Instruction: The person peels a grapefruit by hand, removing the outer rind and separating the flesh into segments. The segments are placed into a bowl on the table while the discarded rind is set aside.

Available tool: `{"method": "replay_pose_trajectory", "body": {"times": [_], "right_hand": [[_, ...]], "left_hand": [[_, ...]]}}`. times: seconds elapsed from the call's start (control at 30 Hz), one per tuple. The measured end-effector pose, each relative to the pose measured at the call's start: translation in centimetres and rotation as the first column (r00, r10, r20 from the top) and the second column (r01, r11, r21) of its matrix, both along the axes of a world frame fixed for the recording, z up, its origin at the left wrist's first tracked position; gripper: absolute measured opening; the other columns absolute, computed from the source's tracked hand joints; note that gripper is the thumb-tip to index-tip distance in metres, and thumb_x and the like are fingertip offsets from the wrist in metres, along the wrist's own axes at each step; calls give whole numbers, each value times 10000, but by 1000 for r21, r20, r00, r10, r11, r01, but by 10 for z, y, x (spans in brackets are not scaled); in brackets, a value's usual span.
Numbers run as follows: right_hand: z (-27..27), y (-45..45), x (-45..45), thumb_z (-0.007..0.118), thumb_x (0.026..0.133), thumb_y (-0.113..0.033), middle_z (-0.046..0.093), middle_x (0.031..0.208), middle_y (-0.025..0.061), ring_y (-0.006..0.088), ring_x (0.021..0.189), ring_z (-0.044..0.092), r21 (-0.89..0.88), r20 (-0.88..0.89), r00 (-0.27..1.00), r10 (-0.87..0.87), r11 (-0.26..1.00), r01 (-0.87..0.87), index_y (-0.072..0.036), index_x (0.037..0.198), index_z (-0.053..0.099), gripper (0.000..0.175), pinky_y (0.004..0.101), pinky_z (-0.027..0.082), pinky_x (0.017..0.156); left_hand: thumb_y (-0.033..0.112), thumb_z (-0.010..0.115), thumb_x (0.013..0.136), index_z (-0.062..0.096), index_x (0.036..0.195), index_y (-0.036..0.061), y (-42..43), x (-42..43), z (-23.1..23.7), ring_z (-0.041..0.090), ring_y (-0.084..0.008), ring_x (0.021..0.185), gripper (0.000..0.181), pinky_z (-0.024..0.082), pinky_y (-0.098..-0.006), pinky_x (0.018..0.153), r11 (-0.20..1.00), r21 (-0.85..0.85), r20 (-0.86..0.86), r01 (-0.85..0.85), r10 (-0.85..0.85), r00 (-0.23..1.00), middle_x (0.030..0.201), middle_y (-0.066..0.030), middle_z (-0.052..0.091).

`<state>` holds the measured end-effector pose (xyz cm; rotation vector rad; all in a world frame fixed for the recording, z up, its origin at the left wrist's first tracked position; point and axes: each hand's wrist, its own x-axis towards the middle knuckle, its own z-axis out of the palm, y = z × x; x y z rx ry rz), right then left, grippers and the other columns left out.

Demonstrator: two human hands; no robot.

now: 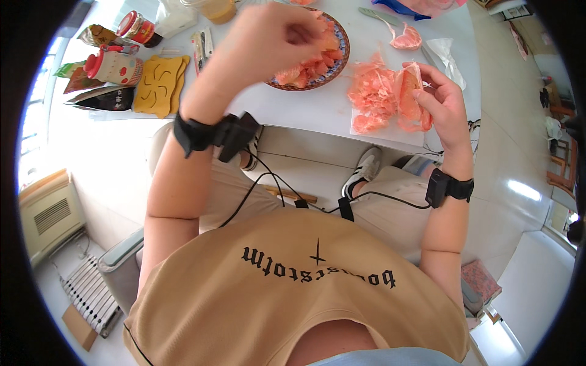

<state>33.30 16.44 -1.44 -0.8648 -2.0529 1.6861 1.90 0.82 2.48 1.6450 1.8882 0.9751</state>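
Note:
My left hand, blurred, hangs over a patterned bowl of pink pomelo flesh pieces. Its fingertips are hidden, so whether it holds something cannot be made out. In my right hand is a partly peeled pomelo segment, pinched between thumb and fingers with pale membrane along its edge. Just left of that segment lies a heap of torn pomelo membrane, on a white sheet near the table's front edge. Another pomelo segment rests farther back.
A pale green utensil and crumpled white plastic lie at the back right. On the left are a white bottle with a red lid, a red-lidded jar, yellow mats and a black pouch. Cables run from both wristbands.

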Motion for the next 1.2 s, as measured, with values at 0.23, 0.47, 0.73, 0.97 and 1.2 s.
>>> {"method": "replay_pose_trajectory", "body": {"times": [0.23,0.47,0.73,0.97,1.2], "right_hand": [[-3,2,-3,641,964,-99,717,1298,100,153,1095,702,27,-16,1000,-6,1000,6,44,1442,617,500,320,556,978],[-2,3,-4,641,965,-101,715,1299,103,158,1119,692,38,-40,999,-24,999,25,45,1439,619,497,323,552,993],[1,7,6,676,981,-94,711,1250,82,127,1083,671,29,-77,995,-64,997,66,24,1420,648,456,303,542,984],[5,6,10,677,991,-96,711,1242,75,123,1073,669,27,-102,994,-45,998,48,23,1403,653,429,305,542,979],[7,9,16,671,993,-99,712,1230,61,115,1050,675,36,-152,986,-64,997,70,19,1388,661,413,296,546,950]], "left_hand": [[40,761,915,789,1067,-9,-9,-42,-5,767,-151,854,162,619,-291,804,998,66,-112,2,5,994,911,-93,802],[-107,673,922,750,1159,-68,-9,-65,-5,779,-185,976,253,611,-275,817,999,-31,492,41,-20,870,1063,-134,799],[-10,719,949,745,1208,-16,0,-48,-12,780,-207,966,260,620,-295,834,997,34,680,75,-77,729,1036,-120,793],[137,778,985,771,1150,6,5,-53,-21,756,-118,822,211,608,-265,793,990,-73,-54,-122,118,991,891,-77,796],[124,739,1018,763,1142,19,10,-48,-10,690,-73,832,164,550,-233,776,996,66,254,-58,39,966,920,-19,756]]}}
